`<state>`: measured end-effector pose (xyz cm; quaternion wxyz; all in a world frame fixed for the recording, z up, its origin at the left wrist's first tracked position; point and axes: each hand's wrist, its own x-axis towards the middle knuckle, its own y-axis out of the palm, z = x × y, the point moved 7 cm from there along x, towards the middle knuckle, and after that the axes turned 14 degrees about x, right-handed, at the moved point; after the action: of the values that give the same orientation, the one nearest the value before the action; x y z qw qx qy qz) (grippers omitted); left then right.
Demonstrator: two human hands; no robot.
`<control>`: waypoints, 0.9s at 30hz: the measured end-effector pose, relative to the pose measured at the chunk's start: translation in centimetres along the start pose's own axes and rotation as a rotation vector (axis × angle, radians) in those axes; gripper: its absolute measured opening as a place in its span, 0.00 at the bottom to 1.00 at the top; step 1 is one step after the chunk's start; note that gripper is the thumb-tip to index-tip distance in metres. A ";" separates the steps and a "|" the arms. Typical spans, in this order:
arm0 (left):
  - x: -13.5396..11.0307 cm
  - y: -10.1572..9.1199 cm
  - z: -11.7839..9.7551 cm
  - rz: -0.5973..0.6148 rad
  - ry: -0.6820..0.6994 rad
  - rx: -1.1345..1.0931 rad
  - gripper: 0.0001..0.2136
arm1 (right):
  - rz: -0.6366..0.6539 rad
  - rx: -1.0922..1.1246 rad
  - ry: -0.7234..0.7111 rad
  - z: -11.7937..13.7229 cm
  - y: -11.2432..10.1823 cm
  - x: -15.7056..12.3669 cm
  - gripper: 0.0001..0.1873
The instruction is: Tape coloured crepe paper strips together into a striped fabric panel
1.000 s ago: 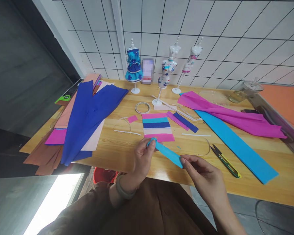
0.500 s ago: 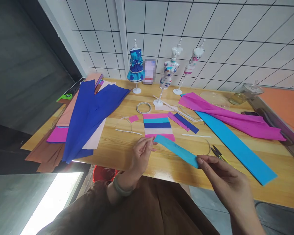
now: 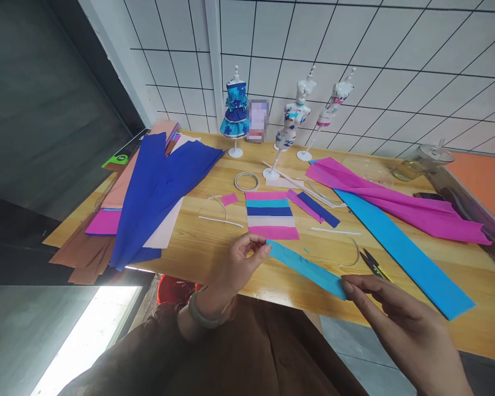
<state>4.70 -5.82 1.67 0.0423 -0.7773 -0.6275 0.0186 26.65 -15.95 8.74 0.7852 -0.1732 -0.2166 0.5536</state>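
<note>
A light-blue paper strip (image 3: 307, 267) is stretched at a slant above the table's front part. My left hand (image 3: 246, 258) pinches its left end between thumb and fingers. At the other, lower end, my right hand (image 3: 396, 313) is closed on the strip with thumb and forefinger. Just beyond lies a striped panel (image 3: 270, 216) in pink, blue, navy and white. Beside the panel rest a narrow navy strip (image 3: 319, 209) and a purple one partly under it. Small snips with dark blades (image 3: 372, 259) lie behind my right hand, near a thin curved strand.
A tape roll (image 3: 246, 181) sits mid-table. Blue sheets (image 3: 148, 192) pile up at left; a magenta sheet (image 3: 396, 198) crosses a long blue one (image 3: 408, 258) at right. Behind stand a dressed mini mannequin (image 3: 235, 113), two bare ones (image 3: 292, 118), a phone (image 3: 257, 121) and a glass jar (image 3: 424, 159).
The strip has come slightly toward me and right, with both hands still on its ends. A tiny blue scrap now shows on the table behind it. The whole view has shifted a little.
</note>
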 end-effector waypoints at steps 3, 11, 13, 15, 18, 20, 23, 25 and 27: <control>0.0 -0.2 -0.2 -0.021 0.009 0.020 0.06 | 0.022 -0.001 -0.012 -0.1 0.3 0.1 0.11; -0.8 -0.8 1.7 -0.084 -0.063 0.103 0.06 | 0.025 0.120 0.097 -3.9 1.5 1.3 0.13; -0.8 -1.0 2.4 -0.105 -0.106 0.128 0.06 | 0.026 0.150 0.150 -4.7 2.2 1.9 0.13; -0.8 -1.2 3.0 -0.128 -0.158 0.140 0.07 | 0.028 0.176 0.189 -5.3 3.0 2.6 0.14; -0.7 -1.5 3.4 -0.160 -0.210 0.162 0.07 | 0.045 0.220 0.212 -5.7 4.0 3.4 0.14; -0.6 -1.7 3.4 -0.170 -0.222 0.188 0.08 | 0.049 0.238 0.229 -6.0 4.4 3.8 0.15; -0.4 -2.0 3.5 -0.182 -0.245 0.234 0.08 | 0.055 0.243 0.288 -6.8 4.8 4.2 0.23; -0.3 -2.1 3.6 -0.191 -0.278 0.255 0.08 | 0.071 0.253 0.319 -7.3 5.2 4.6 0.28; -0.1 -2.2 3.7 -0.188 -0.311 0.282 0.08 | 0.091 0.278 0.326 -7.7 5.7 5.0 0.28</control>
<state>2.19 -5.31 -1.81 0.0548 -0.6895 -0.6873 0.2218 27.68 -9.57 0.01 0.8005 -0.1600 -0.0005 0.5776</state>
